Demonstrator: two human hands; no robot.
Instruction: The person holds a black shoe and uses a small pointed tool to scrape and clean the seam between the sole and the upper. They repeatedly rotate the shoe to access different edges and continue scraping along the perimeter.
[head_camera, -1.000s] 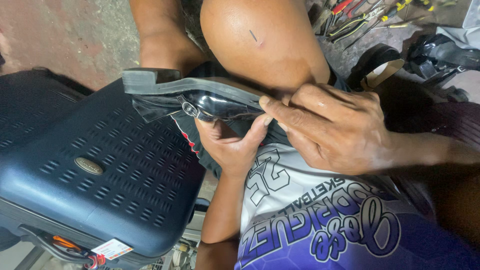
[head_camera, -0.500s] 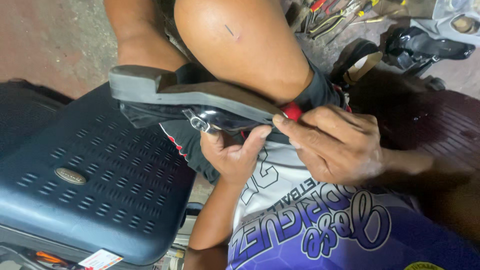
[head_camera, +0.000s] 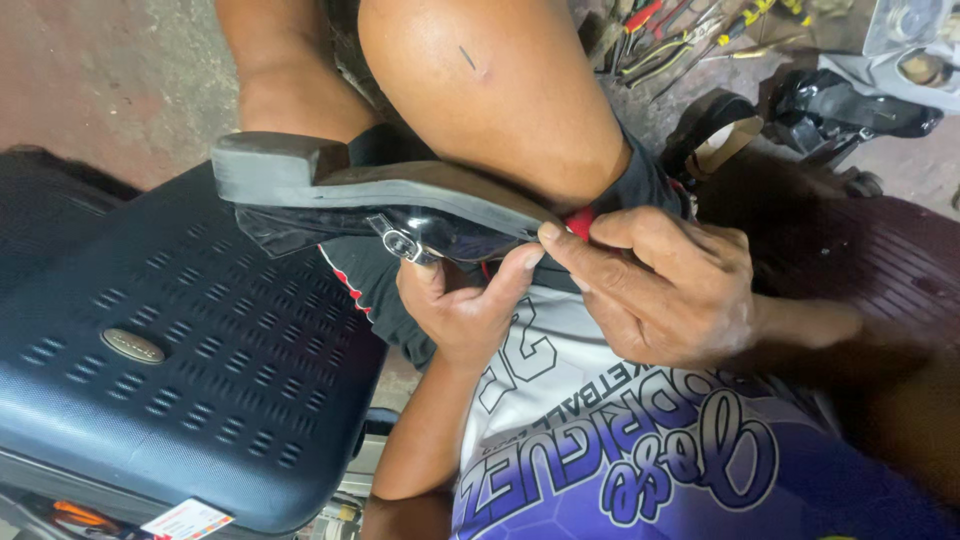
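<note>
The left hand (head_camera: 462, 305) was curled from below around a black shoe (head_camera: 400, 215), palm up, its thumb pressed against the edge of the sole close to the toe end and its other fingers tucked under the glossy upper. The right hand (head_camera: 660, 285) came in from the right, fingers bent and mostly closed, with the forefinger and thumb tips pinched on the same stretch of sole edge, touching the left thumb. Both hands therefore had hold of the shoe, neither one spread open.

The shoe lay sole-up and roughly level, held against the person's bent knee (head_camera: 490, 95), its blocky grey heel (head_camera: 268, 168) pointing left and a small metal buckle (head_camera: 400, 243) showing on the dark upper below the sole. A bit of red (head_camera: 580, 222) showed just behind the right forefinger; what it was could not be told.

The heel end hung over a dark blue perforated case (head_camera: 150, 340), which filled the lower left. A white and purple jersey (head_camera: 620, 450) covered the person's lap. Well apart, at the top right, hand tools (head_camera: 670, 40) lay scattered on the floor beside a black machine part (head_camera: 850, 110).
</note>
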